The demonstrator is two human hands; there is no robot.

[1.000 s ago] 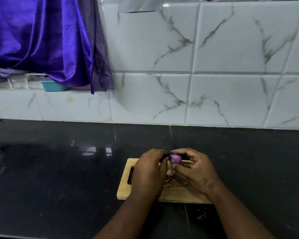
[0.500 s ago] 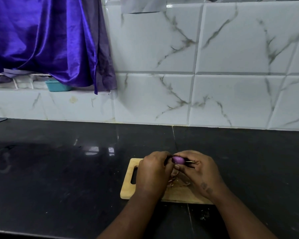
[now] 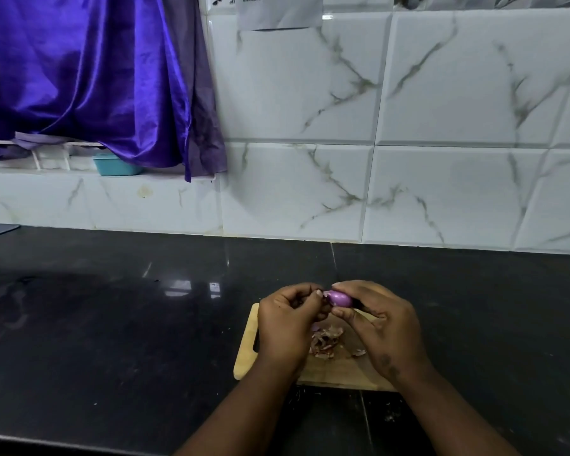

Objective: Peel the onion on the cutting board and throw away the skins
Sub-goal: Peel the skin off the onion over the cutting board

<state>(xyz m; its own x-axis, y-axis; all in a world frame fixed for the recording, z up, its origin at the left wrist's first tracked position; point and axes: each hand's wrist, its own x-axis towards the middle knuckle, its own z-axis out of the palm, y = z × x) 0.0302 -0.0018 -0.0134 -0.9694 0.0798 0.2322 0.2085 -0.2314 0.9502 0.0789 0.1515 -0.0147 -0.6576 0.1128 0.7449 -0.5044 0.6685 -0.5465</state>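
Here, a person's right hand [image 3: 380, 327] holds a small purple onion [image 3: 339, 298] just above the far edge of a wooden cutting board [image 3: 246, 360] on a black kitchen countertop [image 3: 112, 324]. Thumb below and forefinger over the top pinch the bulb, and the other fingers are curled behind it. The left hand [image 3: 285, 324], its fingers curled in, nips a flap of skin [image 3: 326, 295] at the onion's left end between thumb and fingertip, though how firmly it is caught is too small to tell. The bulb shows glossy and bare over most of its visible face. A heap of papery skins [image 3: 326, 342] lies on the board beneath the hands, with a few flecks on the countertop near the board's front edge. The peeling appears close to done, while the throwing away has not begun, and no bin is in view. The next move likely calls for a clean pull of the last flap away from the bulb while the right hand steadies it. After that, a turn would check the hidden side before the onion is set down and the scraps are gathered. Behind are marbled white wall tiles [image 3: 458, 93] and a purple satin curtain [image 3: 79, 77] hanging over a teal container [image 3: 114, 165]
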